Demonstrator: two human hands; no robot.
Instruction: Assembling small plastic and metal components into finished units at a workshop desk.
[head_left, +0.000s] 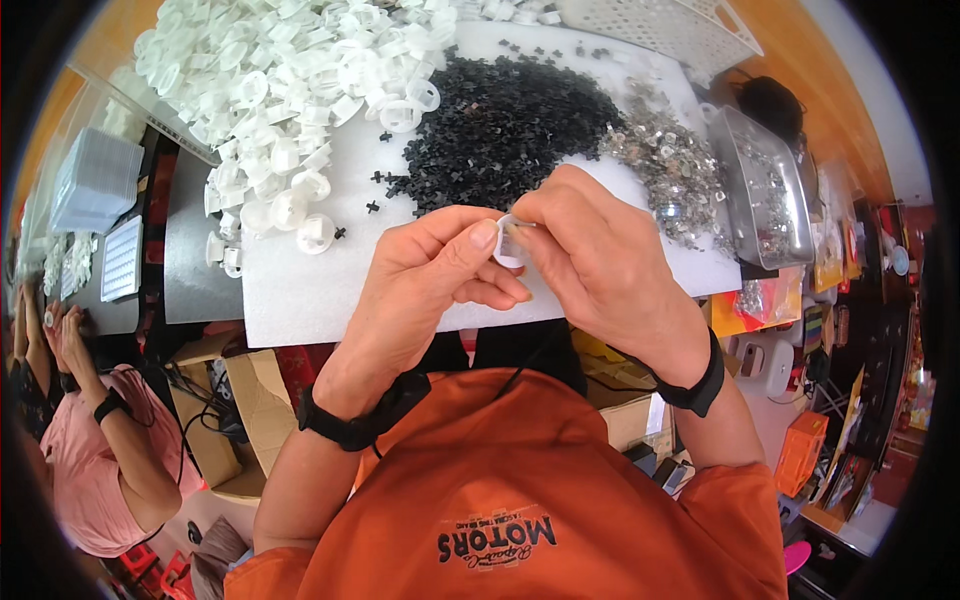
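Between my two hands, over the near part of the white foam sheet (330, 270), is a small round white plastic piece (511, 250). My left hand (430, 260) pinches it between thumb and fingers. My right hand (600, 260) closes its fingertips at the piece's upper right rim; whether something tiny is between them is hidden. Just beyond my hands lies a heap of small black cross-shaped parts (500, 125). To its left is a large heap of white round plastic pieces (270, 90). On the right are small shiny clear and metallic bits (670, 175).
A clear plastic tub (765, 190) stands at the sheet's right edge, and a white perforated basket (670, 25) is at the back. Far left are stacked clear trays (95, 180) and a person in a pink top (105, 460). An open cardboard box (245, 420) is below the table.
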